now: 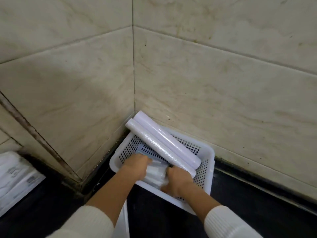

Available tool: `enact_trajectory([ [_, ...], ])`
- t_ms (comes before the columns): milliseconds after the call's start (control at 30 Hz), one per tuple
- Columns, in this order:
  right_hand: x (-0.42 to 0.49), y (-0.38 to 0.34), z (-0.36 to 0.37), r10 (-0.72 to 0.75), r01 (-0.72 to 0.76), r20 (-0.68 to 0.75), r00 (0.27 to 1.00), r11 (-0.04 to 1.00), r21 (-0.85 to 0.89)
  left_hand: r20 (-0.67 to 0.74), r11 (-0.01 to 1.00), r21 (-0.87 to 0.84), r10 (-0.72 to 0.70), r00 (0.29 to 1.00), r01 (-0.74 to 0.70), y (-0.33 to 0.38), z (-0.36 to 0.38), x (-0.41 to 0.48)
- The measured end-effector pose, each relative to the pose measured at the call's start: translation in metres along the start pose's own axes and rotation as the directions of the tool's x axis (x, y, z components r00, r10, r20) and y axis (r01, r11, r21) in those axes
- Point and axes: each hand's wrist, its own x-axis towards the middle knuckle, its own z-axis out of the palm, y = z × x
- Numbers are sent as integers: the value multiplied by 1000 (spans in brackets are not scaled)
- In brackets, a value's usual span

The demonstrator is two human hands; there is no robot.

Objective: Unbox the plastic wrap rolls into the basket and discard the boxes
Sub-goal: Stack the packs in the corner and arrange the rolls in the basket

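Observation:
A white perforated basket stands in the tiled corner on a black counter. Two long plastic wrap rolls lie slanted across it, their far ends poking over the back rim toward the corner. Lower in the basket lies a pale, blurred bundle of wrap rolls. My left hand grips its left side and my right hand grips its right side, both inside the basket. No box is clearly visible.
Marbled beige wall tiles close in behind and to the left. A white plastic-wrapped pack sits at the far left on the counter. A white object edge shows below my left forearm.

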Motion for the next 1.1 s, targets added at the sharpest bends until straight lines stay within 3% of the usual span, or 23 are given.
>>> enact_trajectory([
  [100,-1,5,0,21,-25,35,999,991,130,7,1000,-20,-16,1000,16,-1,-1,4],
  [233,-11,19,-11,-8,-5,74,997,985,171,16,1000,-27,10,1000,-9,-3,-1,5],
  [467,-47,63,-86,-36,-14,128,991,931,364,0,996,-74,-49,999,49,4,-2,2],
  [667,-58,86,-118,69,6,-88,994,754,657,129,967,-243,112,985,-78,19,0,-5],
  [767,-40,74,-106,120,31,-191,974,766,643,217,947,-306,173,961,-101,43,3,-9],
  [900,-17,54,-79,5,58,-105,994,805,591,275,925,-357,233,933,-126,59,9,-16],
  [1100,-1,17,-56,-93,168,-161,983,810,561,79,871,-453,250,965,-189,22,-1,-49],
])
